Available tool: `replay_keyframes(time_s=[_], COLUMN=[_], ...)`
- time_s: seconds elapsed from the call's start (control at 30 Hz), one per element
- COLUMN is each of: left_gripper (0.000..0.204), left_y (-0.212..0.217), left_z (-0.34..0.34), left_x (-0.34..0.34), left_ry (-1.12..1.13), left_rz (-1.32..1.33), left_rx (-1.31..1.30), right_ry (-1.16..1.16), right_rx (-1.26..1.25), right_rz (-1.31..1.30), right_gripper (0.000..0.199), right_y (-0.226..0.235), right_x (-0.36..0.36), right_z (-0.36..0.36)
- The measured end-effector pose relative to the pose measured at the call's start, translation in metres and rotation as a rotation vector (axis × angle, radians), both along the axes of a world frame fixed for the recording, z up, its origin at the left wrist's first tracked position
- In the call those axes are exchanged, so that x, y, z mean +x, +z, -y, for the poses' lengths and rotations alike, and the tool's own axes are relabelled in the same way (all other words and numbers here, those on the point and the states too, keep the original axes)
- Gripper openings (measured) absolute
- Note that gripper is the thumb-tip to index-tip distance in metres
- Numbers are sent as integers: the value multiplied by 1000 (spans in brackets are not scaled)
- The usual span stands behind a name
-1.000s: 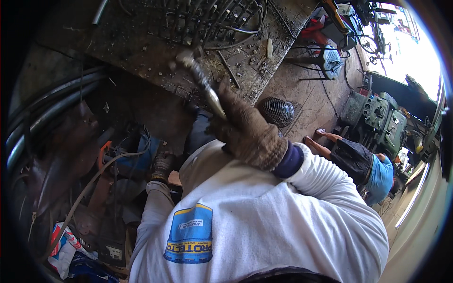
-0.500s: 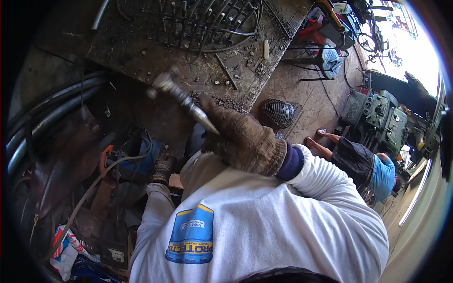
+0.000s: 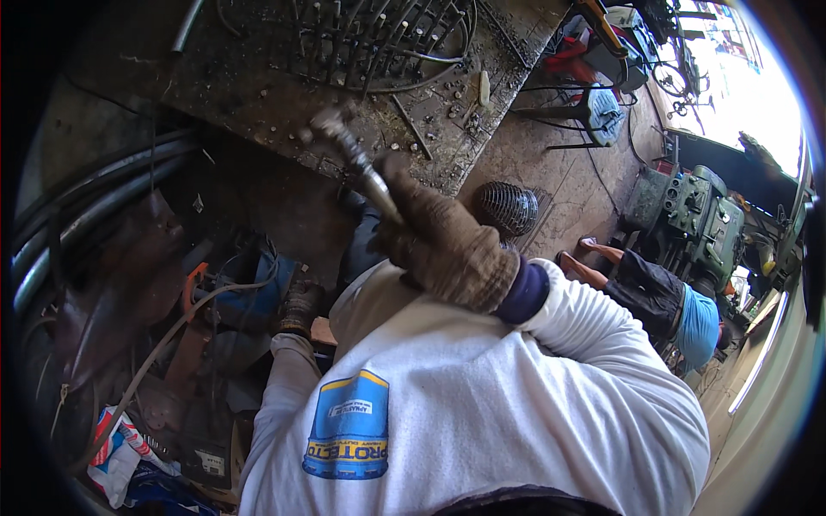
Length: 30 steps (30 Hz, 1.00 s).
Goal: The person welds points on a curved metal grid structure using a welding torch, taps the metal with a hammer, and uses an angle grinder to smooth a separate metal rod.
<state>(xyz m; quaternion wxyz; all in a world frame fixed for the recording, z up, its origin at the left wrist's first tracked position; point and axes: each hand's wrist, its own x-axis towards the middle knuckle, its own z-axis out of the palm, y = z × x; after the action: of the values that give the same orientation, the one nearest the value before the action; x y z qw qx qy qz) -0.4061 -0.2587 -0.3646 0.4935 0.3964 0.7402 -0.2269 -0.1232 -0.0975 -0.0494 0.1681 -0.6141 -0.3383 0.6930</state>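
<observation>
Steel tool: a grey metal tool (image 3: 357, 163), long and narrow with a knobbed head, is held raised over the near edge of the workbench (image 3: 258, 95); exact type cannot be told.
Right hand: the right hand (image 3: 443, 245), in a brown knit glove, is wrapped tight around the lower shaft of the tool; only the upper part sticks out past the fist.
Left hand: the left hand (image 3: 301, 305), in a dark dirty glove, is lowered among the clutter beside the blue machine (image 3: 258, 284); whether anything is clasped cannot be told.
Bench top: rusty plate is littered with bolts, scraps and upright rods in a rack (image 3: 379, 34).
Slip risk: the grip is taken low on a smooth shaft with a bulky glove, so the tool could be twisted or thrown out of the fist if swung.
Strike risk: loose bits near the bench edge could be knocked off toward the legs and the low hand.
Snag risk: hoses (image 3: 95, 198) and a tan cable (image 3: 172, 344) are draped close to the lowered hand and could be caught.
Bystander: another person (image 3: 662, 301) in blue is crouched near the green machine (image 3: 697, 215), within reach of flying pieces, it is judged.
</observation>
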Motion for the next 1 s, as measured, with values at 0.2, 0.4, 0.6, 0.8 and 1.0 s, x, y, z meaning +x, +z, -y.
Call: replay_keyframes(time_s=[0.2, 0.4, 0.6, 0.8, 1.0], left_gripper=[57, 58, 55, 47, 45], left_y=[21, 14, -34, -31, -13], left_z=[-12, -6, 19, 8, -11], left_x=[6, 1, -13, 0, 11], left_ry=[37, -34, 44, 146, -27], left_rz=[100, 104, 146, 197, 182], left_rx=[-35, -51, 42, 91, 22], right_ry=[127, 95, 254, 15, -413], right_rx=[165, 388, 470, 512, 308], right_rz=[63, 36, 167, 111, -108], right_gripper=[45, 50, 53, 61, 61], right_y=[-10, -25, -9, -4, -11], right_x=[5, 9, 20, 39, 86], right_z=[7, 14, 7, 20, 24])
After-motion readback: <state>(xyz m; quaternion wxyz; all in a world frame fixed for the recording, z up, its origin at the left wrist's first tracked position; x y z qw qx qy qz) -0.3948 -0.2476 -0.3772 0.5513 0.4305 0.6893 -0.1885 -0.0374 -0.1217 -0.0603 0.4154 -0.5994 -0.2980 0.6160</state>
